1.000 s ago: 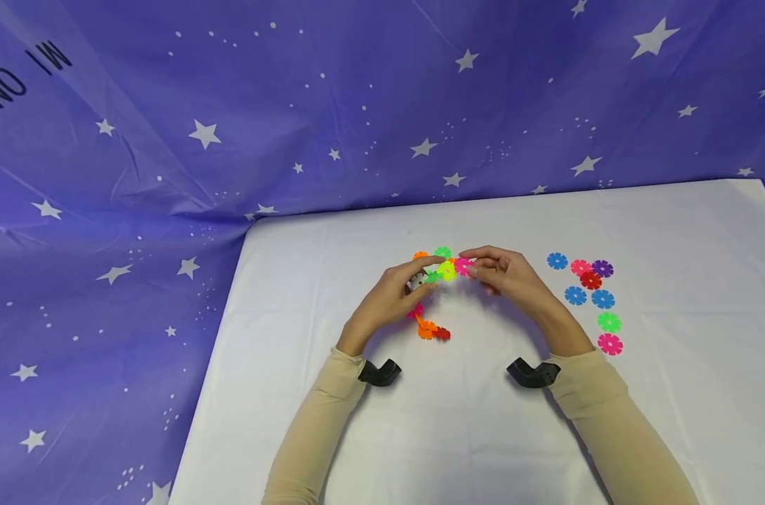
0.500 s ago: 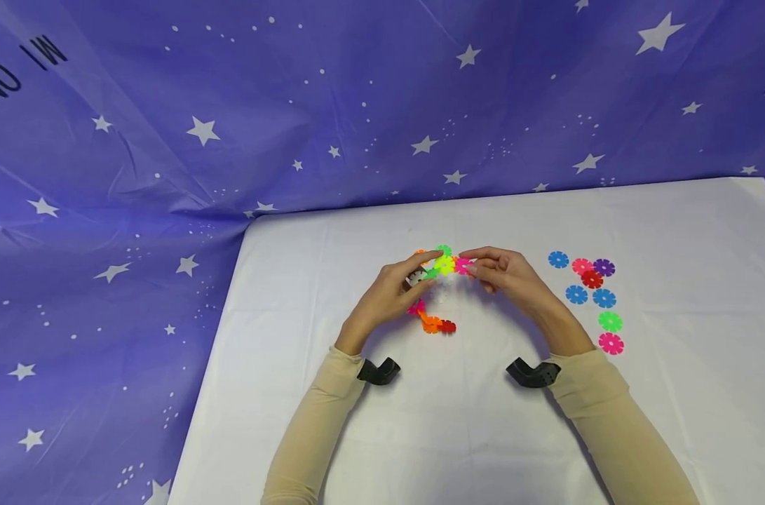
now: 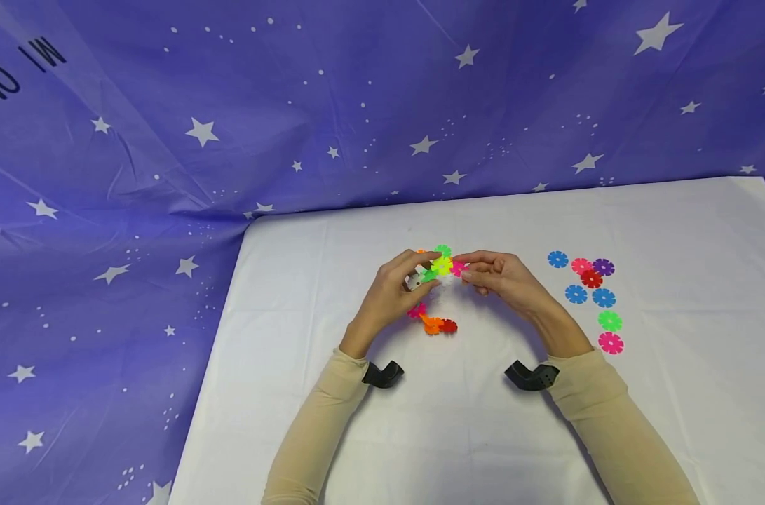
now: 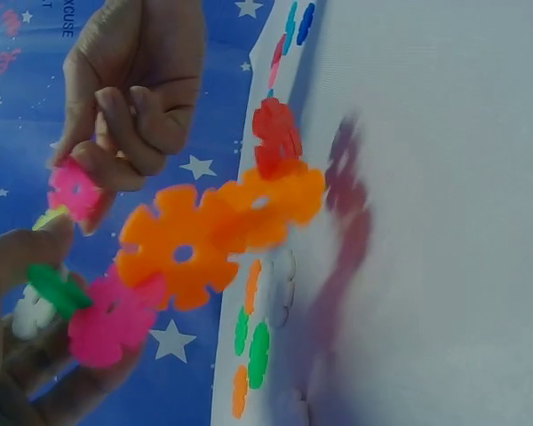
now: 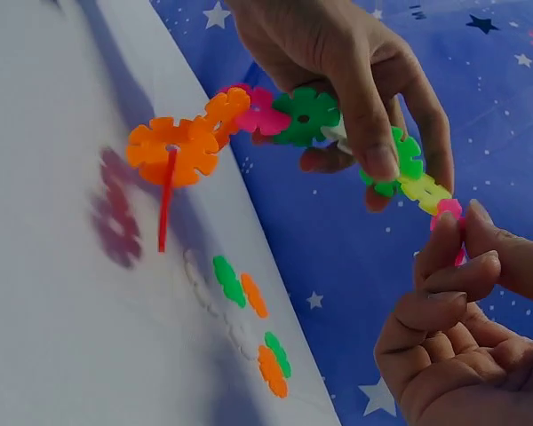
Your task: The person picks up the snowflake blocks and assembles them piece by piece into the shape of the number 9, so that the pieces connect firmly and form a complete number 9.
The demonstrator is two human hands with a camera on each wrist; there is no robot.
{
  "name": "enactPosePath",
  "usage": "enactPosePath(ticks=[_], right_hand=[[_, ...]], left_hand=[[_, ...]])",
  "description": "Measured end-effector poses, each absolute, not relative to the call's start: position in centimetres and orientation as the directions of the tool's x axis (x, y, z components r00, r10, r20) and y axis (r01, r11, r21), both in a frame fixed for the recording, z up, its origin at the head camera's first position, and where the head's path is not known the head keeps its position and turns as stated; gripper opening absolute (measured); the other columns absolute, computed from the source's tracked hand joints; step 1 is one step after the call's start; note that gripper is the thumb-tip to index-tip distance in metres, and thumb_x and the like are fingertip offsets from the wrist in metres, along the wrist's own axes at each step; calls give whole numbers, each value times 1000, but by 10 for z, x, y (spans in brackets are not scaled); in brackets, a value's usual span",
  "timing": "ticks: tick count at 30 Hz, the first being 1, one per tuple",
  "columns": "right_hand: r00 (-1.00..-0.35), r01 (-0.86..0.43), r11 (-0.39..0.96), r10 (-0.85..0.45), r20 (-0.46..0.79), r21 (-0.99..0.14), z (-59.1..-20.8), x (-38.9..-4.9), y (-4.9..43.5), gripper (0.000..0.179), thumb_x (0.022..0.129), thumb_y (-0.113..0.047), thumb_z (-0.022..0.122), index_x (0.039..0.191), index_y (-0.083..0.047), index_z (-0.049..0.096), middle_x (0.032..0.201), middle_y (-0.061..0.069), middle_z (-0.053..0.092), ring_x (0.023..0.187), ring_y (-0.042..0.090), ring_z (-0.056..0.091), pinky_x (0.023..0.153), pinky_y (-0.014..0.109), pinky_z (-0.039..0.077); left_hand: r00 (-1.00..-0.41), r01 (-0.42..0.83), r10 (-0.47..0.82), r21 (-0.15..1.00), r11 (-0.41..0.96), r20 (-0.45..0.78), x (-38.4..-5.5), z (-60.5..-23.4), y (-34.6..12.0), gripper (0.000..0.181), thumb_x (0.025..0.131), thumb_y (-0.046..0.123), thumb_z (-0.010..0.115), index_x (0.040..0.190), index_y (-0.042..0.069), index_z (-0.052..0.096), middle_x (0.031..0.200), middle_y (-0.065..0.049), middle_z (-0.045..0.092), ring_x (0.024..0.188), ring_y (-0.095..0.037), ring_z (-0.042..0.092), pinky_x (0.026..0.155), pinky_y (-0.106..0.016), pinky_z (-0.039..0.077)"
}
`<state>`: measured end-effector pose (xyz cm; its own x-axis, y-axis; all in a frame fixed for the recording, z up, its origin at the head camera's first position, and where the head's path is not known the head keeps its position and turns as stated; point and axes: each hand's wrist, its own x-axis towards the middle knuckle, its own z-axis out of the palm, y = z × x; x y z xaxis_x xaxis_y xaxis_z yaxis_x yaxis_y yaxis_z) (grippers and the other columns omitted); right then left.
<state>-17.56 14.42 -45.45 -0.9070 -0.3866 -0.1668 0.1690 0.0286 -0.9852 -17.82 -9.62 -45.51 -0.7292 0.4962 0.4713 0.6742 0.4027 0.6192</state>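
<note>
My left hand (image 3: pixel 391 289) holds a chain of interlocked plastic snowflake discs in the air, its fingers around a green disc (image 5: pixel 407 160) and a white one. From there the chain runs through a dark green disc (image 5: pixel 306 117), a pink disc (image 4: pixel 115 319) and orange discs (image 4: pixel 182 244) to a red disc (image 4: pixel 277 133) at its loose end. At the other end is a yellow disc (image 3: pixel 442 266). Thumb and fingertips of my right hand (image 3: pixel 505 282) pinch a small pink disc (image 4: pixel 75 189) against the yellow one. Whether their slots interlock is hidden by the fingers.
Several loose discs lie on the white table (image 3: pixel 483 449) at the right, among them a blue disc (image 3: pixel 576 294) and a purple disc (image 3: pixel 604 266). Behind the hands lie more, including a green disc (image 5: pixel 229 281). A blue starry cloth (image 3: pixel 357 105) borders the table.
My right hand has shifted slightly left with the pink disc, and the yellow disc has moved a little left too. The chain's red end has swung slightly right and up.
</note>
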Motion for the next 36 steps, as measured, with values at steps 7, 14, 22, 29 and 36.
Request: enactPosePath(ticks=[7,14,22,29,36], right_hand=[[-917,86,110,-380,-122,-990,-450,-171,142,37,89,-7,70,124,2,63,81,-2,67,60,11,52,56,29,44],[-929,37,177,-358,-99,-984,-447,-170,139,27,92,-9,67,117,2,67,84,5,73,61,19,57,55,29,47],[-934,62,239,-329,-141,-969,-444,-167,137,27,90,-13,71,115,-1,68,88,19,71,60,18,56,56,30,50],[-933,66,259,-325,-151,-964,-444,-167,135,28,88,-15,74,112,-1,69,82,8,69,59,22,58,57,31,53],[-927,44,247,-351,-132,-968,-447,-169,137,30,89,-18,73,114,-3,67,80,6,65,60,15,54,56,28,48]], left_hand=[[-694,720,471,553,420,545,-177,-454,-95,37,85,14,77,119,7,66,97,-5,69,76,-12,57,62,-16,46],[-656,753,472,474,456,588,-176,-452,-95,33,80,12,81,110,5,70,91,-5,70,75,-12,61,66,-19,48],[-648,761,487,471,446,586,-175,-453,-93,32,79,10,81,109,4,70,95,-6,71,79,-14,64,73,-19,52],[-666,746,500,490,451,554,-173,-453,-90,31,80,10,80,107,4,68,102,-6,71,76,-14,61,69,-20,51],[-698,717,521,482,504,492,-172,-453,-89,33,85,12,77,112,4,60,107,-6,68,78,-15,64,73,-22,54]])
